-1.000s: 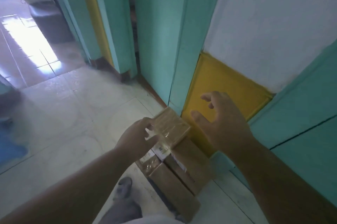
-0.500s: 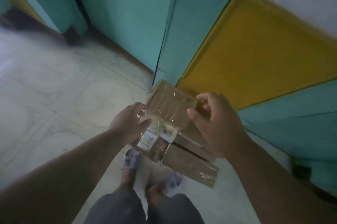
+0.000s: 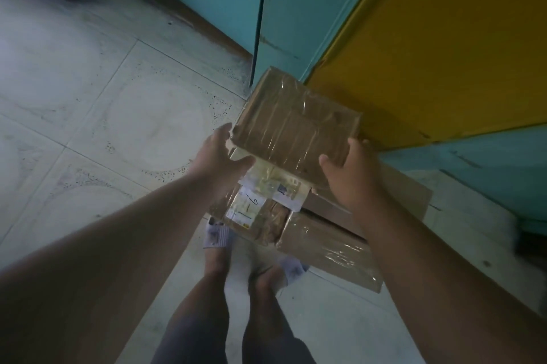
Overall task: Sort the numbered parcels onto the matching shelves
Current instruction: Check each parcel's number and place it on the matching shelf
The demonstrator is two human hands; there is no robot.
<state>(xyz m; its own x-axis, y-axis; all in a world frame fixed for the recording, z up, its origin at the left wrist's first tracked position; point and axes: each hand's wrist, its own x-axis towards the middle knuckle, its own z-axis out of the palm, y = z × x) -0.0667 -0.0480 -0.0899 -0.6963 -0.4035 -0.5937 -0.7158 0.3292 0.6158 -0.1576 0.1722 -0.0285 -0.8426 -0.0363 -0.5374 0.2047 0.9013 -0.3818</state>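
Since half a second ago: right hand point(image 3: 352, 177) has closed onto the top parcel's point(image 3: 296, 129) right near corner; view tipped further down. Left hand point(image 3: 220, 156) grasps its left near corner, thumb across the near face. Top parcel: taped brown carton, resting on a stack of parcels point(image 3: 334, 233) on the tiled floor point(image 3: 103, 115), against the yellow and teal wall. White label point(image 3: 247, 209) on near left parcel, handwritten "1-6". Two feet in slippers below.
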